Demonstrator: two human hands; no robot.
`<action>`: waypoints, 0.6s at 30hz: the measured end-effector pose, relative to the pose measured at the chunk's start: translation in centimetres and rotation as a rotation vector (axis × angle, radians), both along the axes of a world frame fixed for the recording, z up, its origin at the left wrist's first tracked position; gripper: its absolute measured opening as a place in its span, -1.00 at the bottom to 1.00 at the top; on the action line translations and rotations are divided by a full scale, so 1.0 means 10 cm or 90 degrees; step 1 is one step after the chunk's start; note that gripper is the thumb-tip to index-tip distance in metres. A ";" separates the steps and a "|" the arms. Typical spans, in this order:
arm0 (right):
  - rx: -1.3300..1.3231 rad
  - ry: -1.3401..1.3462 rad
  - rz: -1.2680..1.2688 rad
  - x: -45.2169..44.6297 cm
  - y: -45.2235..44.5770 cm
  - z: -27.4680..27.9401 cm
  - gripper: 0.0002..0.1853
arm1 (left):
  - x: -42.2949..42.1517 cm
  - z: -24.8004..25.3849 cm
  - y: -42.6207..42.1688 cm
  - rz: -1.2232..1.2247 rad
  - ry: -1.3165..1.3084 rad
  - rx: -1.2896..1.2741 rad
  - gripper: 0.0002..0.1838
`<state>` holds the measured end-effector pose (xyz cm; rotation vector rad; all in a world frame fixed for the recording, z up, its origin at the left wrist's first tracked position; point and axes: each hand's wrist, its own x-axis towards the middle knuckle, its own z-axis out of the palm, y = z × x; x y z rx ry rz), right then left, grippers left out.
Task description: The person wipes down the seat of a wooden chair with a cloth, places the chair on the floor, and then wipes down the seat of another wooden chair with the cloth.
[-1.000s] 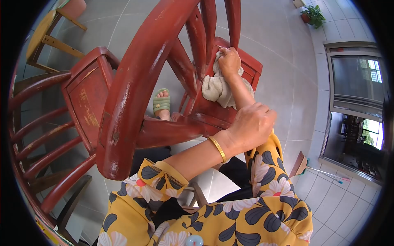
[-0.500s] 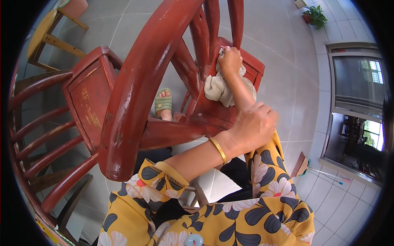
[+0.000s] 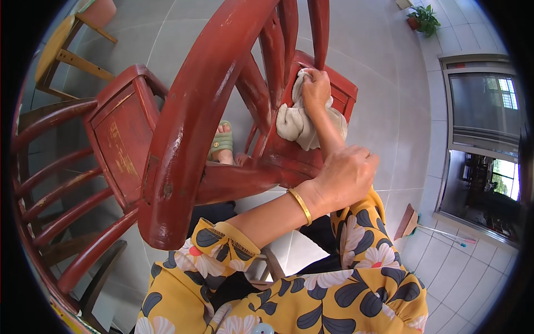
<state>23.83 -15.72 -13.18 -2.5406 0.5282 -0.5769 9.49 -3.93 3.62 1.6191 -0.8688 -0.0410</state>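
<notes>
My right hand (image 3: 316,89) grips a bunched whitish rag (image 3: 300,125) against the red wooden chair (image 3: 286,158), near the base of its back spindles. Part of the rag hangs loosely over the seat and beneath my right forearm. Across that forearm lies my left hand (image 3: 347,175), fingers curled closed at the edge of my yellow floral right sleeve (image 3: 361,222). Its fingertips are turned away from view. A gold bracelet (image 3: 300,206) circles my left wrist. The chair's thick curved top rail (image 3: 186,128) rises close to me, left of both hands.
Another red chair (image 3: 119,139) with worn paint stands at left. Beyond it is a light wooden stool (image 3: 55,53). A foot in a green slipper (image 3: 221,139) shows between the chairs. At right are a broom (image 3: 409,222), a glass-fronted cabinet (image 3: 484,106) and a potted plant (image 3: 425,21).
My right hand has shifted slightly down toward me, and the rag's upper end now shows more beside it. My left hand stays at the right forearm.
</notes>
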 end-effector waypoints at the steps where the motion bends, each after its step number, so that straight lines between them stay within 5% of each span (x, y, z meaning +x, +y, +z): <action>1: -0.042 0.015 -0.013 0.07 0.03 0.01 -0.84 | 0.01 -0.01 0.00 0.000 0.000 0.002 -0.93; 9: -0.228 0.150 0.154 -0.14 0.02 0.09 -0.81 | 0.00 -0.04 -0.06 0.013 -0.011 -0.006 -0.93; 18: -0.083 0.004 0.009 -0.26 -0.22 0.06 -0.82 | -0.02 -0.02 -0.06 0.000 -0.003 -0.002 -0.92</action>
